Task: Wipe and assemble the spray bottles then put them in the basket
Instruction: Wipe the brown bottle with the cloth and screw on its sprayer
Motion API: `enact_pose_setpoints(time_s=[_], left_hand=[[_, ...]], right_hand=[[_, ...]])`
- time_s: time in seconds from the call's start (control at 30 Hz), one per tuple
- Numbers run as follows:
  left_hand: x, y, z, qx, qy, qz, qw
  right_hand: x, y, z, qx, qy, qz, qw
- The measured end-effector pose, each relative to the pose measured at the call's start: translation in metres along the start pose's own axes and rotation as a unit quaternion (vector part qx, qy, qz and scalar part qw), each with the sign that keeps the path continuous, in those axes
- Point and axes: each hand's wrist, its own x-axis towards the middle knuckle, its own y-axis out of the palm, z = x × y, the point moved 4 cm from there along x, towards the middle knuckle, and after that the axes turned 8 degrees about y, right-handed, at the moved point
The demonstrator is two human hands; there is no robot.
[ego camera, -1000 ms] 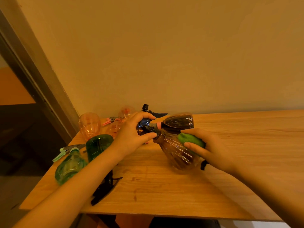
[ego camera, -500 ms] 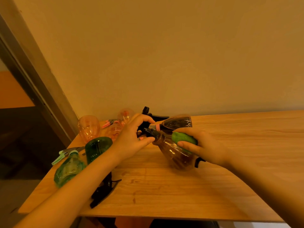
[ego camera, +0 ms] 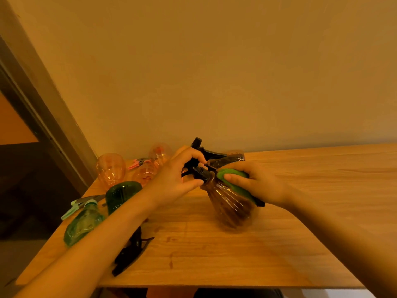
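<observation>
Nearest us, a black trigger head point(ego camera: 131, 252) lies loose on the surface point(ego camera: 214, 254) by our left forearm, unfitted and probably waiting for a bottle. Just beyond it on the left, a green bottle point(ego camera: 82, 224) lies on its side with its pale trigger on, and a dark green one point(ego camera: 122, 195) stands beside it; we judge these set aside so the middle stays free for work. There we hold the brown bottle point(ego camera: 231, 208) tilted, its base low toward the surface and its neck up and left. Our left hand point(ego camera: 178, 179) has its grip clamped around the black cap and trigger at the neck, likely to steady the bottle against rubbing. Our right hand point(ego camera: 261, 183) has its grip clamped on a green cloth point(ego camera: 233, 177), pressing it to the shoulder of the bottle, so wiping looks to be the step in hand. Farther back, another dark bottle point(ego camera: 227, 161) lies behind our hands, and pink bottles point(ego camera: 110, 169) stand near the wall. We see no basket.
</observation>
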Motion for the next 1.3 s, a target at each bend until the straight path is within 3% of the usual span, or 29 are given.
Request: enact_pose_setpoints(time_s=[0.37, 0.57, 0.7, 0.87, 1.17, 1.3], left_hand=[[-0.006, -0.004, 0.018, 0.011, -0.03, -0.016, 0.999], [-0.007, -0.006, 0.018, 0.021, -0.071, -0.029, 0.997], [-0.002, -0.002, 0.019, 0.044, -0.096, -0.036, 0.994], [-0.001, 0.003, 0.021, 0.039, -0.119, -0.052, 0.991], [-0.003, 0.0, 0.036, 0.047, -0.173, -0.057, 0.982], [-0.005, -0.001, 0.041, 0.051, -0.181, -0.059, 0.98]], right_hand=[[0.004, 0.006, -0.003, -0.036, 0.002, 0.006, 0.999], [-0.017, -0.002, -0.025, -0.012, 0.006, -0.07, 0.997], [-0.021, 0.004, -0.017, -0.105, -0.041, -0.121, 0.986], [-0.018, 0.022, 0.014, -0.207, -0.111, -0.127, 0.964], [-0.017, 0.033, 0.007, -0.287, -0.147, -0.172, 0.931], [-0.027, 0.026, -0.008, -0.283, -0.128, -0.18, 0.933]])
